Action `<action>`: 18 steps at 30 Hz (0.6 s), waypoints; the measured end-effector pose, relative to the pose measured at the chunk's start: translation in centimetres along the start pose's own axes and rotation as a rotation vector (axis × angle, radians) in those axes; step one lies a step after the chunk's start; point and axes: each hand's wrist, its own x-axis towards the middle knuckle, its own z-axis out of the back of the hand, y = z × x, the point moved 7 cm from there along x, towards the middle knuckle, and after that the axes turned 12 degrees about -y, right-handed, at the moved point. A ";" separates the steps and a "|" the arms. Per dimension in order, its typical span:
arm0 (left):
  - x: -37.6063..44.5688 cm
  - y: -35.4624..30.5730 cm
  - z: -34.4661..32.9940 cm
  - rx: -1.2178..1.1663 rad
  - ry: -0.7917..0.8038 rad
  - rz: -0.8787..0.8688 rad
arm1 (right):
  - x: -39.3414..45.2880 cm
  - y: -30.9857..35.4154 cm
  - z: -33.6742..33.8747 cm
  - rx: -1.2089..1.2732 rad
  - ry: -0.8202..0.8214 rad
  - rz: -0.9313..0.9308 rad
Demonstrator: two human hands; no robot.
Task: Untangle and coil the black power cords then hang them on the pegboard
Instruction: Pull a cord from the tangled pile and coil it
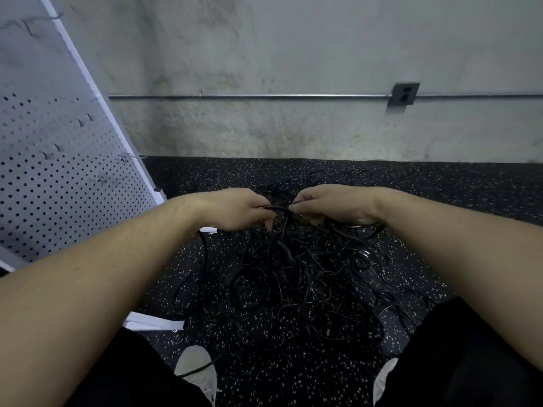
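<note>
Pegboard: tall white perforated metal pegboard panel (58, 171) at the far left, leaning, with a few small metal hooks (101, 179) projecting from its face; no cord hangs on any visible hook; its white base foot (154, 321) lies on the floor near the person's left leg

Left hand: bare left hand (238, 208) raised above the floor at mid-frame; fingers curled round a short run of black cord, the thumb side turned toward the other hand

Cords: tangled mass of thin black power cords (293, 274) spread over the floor between the two forearms and below both hands; several strands rise from the heap to the hands; one loose strand trails out to the left, close to the pegboard's foot; individual cords cannot be told apart in the knot

Right hand: bare right hand (332, 205) level with the left and just beside it; fingertips pinching the same lifted strand, which bridges the small gap between the hands

Floor: black rubber floor with white speckles (440, 201)

Wall: grey concrete wall (293, 54) behind, carrying a horizontal metal conduit (249, 96) that ends at a grey outlet box (405, 94) on the right
</note>
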 end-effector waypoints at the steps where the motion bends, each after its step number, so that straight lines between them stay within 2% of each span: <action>1: -0.3 0.2 -0.1 -0.014 0.014 0.006 | 0.2 -0.3 0.3 0.046 -0.032 -0.027; 4: -0.9 0.0 0.4 -0.116 -0.023 0.021 | 0.6 -0.9 1.6 0.078 -0.169 -0.115; 8: -0.7 0.4 2.2 -0.184 -0.196 0.063 | 0.6 -1.7 1.9 0.331 -0.222 -0.335; 13: -0.5 0.6 1.4 0.020 -0.105 0.052 | 1.2 -1.7 2.7 0.266 -0.393 -0.278; 16: -0.2 0.1 2.6 0.018 -0.180 0.037 | 1.1 -1.6 3.4 0.246 -0.461 -0.267; 18: -0.1 -0.2 2.7 0.035 -0.193 0.020 | 0.8 -1.7 3.3 0.246 -0.424 -0.252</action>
